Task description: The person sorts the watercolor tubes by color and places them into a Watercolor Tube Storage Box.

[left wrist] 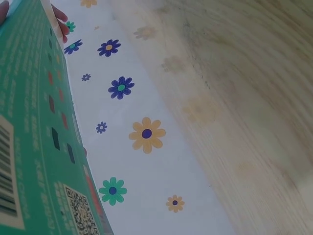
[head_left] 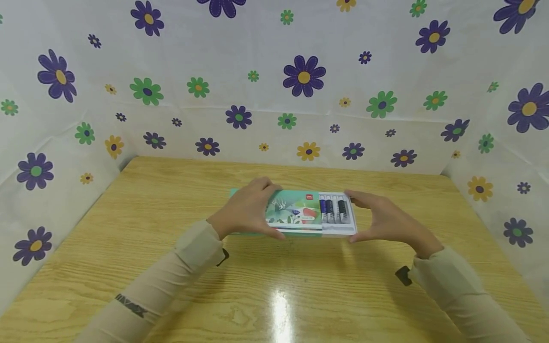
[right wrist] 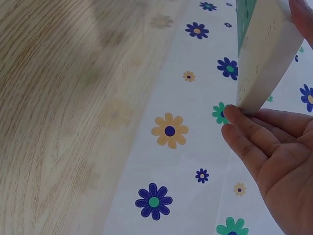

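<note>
A green printed paint box sleeve [head_left: 296, 207] is held up over the table, with a white tray [head_left: 339, 230] slid partly out of its right end. Several paint tubes [head_left: 330, 209] with dark and white bodies lie in the exposed part. My left hand [head_left: 246, 208] grips the sleeve, thumb along the near edge and fingers over the far edge. At the other end my right hand [head_left: 390, 221] pinches the tray between thumb and fingers. The left wrist view shows the box's underside [left wrist: 29, 103] with its barcode and QR code. White tray underside [right wrist: 266, 54] shows in the right wrist view.
The wooden table [head_left: 240, 295] spreads beneath both forearms, with a bright reflection near its front. White cloth with printed flowers [head_left: 257, 95] hangs behind the table and along both sides.
</note>
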The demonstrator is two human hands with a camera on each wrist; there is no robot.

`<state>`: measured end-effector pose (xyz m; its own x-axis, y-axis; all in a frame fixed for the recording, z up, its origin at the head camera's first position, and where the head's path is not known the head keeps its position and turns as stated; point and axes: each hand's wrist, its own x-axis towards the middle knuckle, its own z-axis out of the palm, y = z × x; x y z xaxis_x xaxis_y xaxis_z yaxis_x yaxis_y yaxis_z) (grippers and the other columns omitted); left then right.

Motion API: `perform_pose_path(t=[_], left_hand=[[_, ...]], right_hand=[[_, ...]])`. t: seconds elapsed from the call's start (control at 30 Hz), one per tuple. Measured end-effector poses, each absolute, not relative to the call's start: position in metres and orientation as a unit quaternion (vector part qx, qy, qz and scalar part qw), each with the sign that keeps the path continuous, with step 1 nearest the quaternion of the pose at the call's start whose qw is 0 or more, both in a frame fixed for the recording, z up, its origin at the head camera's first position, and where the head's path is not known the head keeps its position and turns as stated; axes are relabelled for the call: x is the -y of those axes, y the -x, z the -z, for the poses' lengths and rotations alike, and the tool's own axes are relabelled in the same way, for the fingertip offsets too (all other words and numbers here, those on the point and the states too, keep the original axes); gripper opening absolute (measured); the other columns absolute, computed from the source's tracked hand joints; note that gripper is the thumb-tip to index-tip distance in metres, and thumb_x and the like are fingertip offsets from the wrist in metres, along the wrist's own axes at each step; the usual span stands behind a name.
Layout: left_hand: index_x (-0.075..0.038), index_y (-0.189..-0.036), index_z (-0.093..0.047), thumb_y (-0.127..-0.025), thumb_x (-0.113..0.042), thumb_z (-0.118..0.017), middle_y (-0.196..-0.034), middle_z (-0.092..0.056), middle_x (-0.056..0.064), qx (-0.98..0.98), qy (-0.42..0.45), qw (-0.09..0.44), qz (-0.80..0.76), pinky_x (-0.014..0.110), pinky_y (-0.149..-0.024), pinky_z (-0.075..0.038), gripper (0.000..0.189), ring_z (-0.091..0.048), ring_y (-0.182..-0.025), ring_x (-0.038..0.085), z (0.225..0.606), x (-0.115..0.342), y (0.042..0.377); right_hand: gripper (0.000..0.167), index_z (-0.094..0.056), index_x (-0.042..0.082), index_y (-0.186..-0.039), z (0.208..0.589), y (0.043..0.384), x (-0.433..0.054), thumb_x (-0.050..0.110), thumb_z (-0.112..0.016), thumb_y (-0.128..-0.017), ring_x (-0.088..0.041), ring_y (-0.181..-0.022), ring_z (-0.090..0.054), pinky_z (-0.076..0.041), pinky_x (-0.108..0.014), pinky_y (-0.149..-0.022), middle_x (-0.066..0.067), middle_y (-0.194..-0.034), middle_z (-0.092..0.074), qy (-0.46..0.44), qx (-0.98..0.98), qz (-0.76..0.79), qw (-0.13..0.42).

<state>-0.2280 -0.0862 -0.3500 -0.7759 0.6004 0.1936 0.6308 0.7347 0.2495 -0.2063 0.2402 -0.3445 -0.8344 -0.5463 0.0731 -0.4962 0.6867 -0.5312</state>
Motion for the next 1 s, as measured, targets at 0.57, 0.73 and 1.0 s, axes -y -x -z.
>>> perform_pose_path(t=[0.57, 0.73, 1.0], left_hand=[[-0.010, -0.134, -0.047, -0.053, -0.069, -0.076, -0.115, -0.050, 0.005, 0.935, 0.322, 0.036, 0.143, 0.031, -0.079, -0.045, 0.105, -0.044, -0.096, 0.017, 0.350, 0.068, 0.226], [-0.010, -0.135, -0.046, -0.053, -0.073, -0.074, -0.116, -0.050, 0.005, 0.935, 0.326, 0.035, 0.135, 0.031, -0.080, -0.045, 0.107, -0.044, -0.096, 0.016, 0.350, 0.063, 0.226], [-0.010, -0.133, -0.048, -0.054, -0.071, -0.075, -0.114, -0.050, 0.005, 0.931, 0.337, 0.041, 0.131, 0.031, -0.080, -0.045, 0.103, -0.043, -0.096, 0.016, 0.351, 0.057, 0.226]], right_hand=[[0.107, -0.033, 0.000, -0.143, 0.346, 0.206, -0.224, 0.038, -0.087, -0.059, -0.036, -0.128, -0.047, -0.037, -0.054, -0.103, -0.017, -0.146, -0.041, 0.277, -0.920, 0.273, 0.055], [0.107, -0.033, 0.000, -0.143, 0.346, 0.206, -0.218, 0.041, -0.086, -0.060, -0.036, -0.128, -0.047, -0.037, -0.053, -0.104, -0.017, -0.146, -0.041, 0.280, -0.919, 0.274, 0.056], [0.111, -0.029, -0.003, -0.144, 0.349, 0.205, -0.211, 0.044, -0.084, -0.061, -0.038, -0.127, -0.047, -0.038, -0.054, -0.102, -0.020, -0.142, -0.044, 0.288, -0.916, 0.273, 0.057]])
